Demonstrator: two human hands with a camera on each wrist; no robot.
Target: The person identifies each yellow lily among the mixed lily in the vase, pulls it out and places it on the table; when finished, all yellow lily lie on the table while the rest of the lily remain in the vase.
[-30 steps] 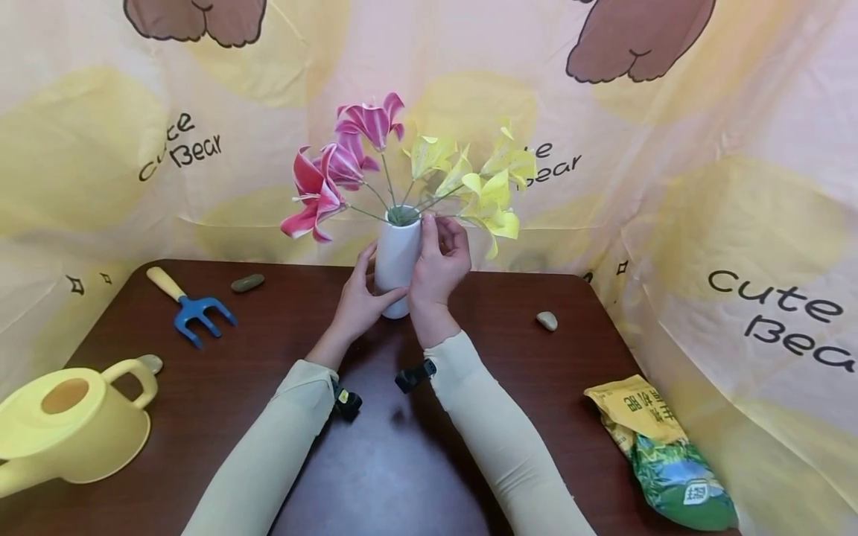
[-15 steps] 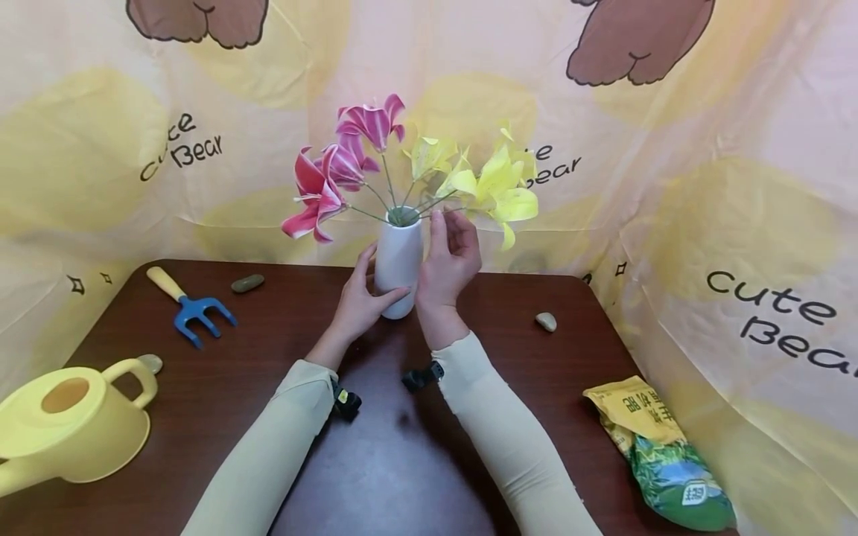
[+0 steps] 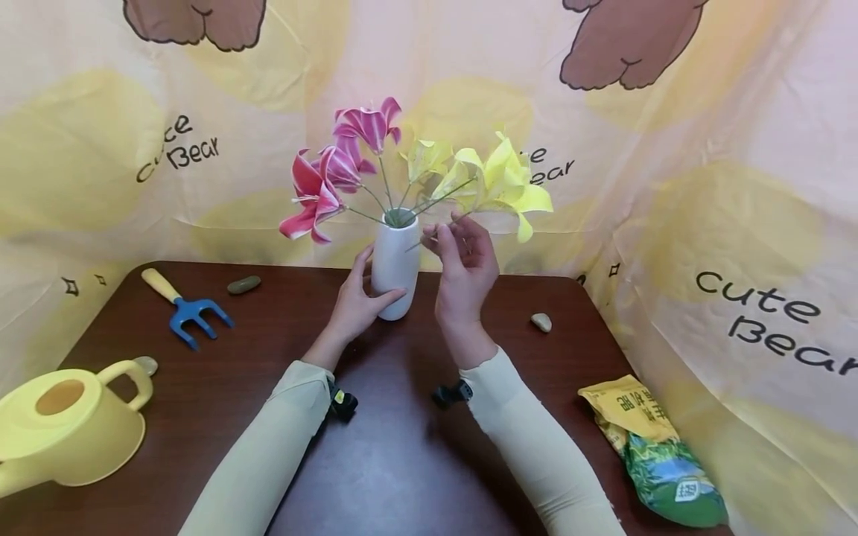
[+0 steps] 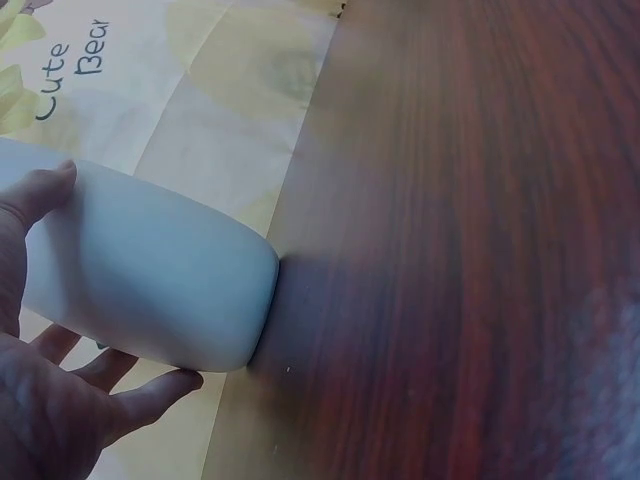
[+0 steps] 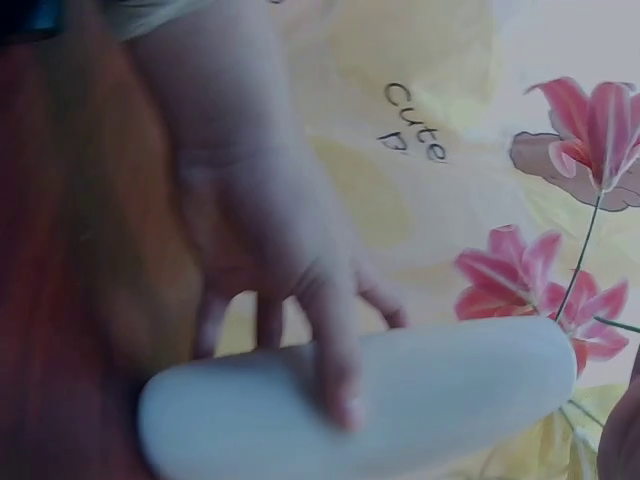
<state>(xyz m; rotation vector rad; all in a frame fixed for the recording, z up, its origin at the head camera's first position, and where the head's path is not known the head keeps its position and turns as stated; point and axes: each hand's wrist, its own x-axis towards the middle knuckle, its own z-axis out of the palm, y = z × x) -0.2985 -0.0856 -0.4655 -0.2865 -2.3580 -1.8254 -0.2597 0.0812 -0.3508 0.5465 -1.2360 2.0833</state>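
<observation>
A white vase (image 3: 398,260) stands upright at the back of the table. My left hand (image 3: 355,301) holds it from the left, thumb across its front; the left wrist view shows the fingers around the vase (image 4: 150,265). Pink lilies (image 3: 311,195) lean left out of the mouth, and yellow lilies (image 3: 426,158) lean right. My right hand (image 3: 465,275) pinches the stem of a yellow lily (image 3: 512,186) to the right of the vase. That stem's lower end shows outside the vase, in front of its upper wall. Only an edge of my right hand (image 5: 622,440) enters the right wrist view.
To the left lie a blue hand fork (image 3: 194,316) with a cream handle, a dark stone (image 3: 244,285) and a yellow watering can (image 3: 74,428), a pale stone (image 3: 146,365) behind it. At right are another pale stone (image 3: 541,322) and a yellow-green bag (image 3: 660,454).
My right hand has moved right, away from the vase, drawing the yellow lily with it; the stem's end now shows outside the mouth. My left hand keeps its hold on the vase.
</observation>
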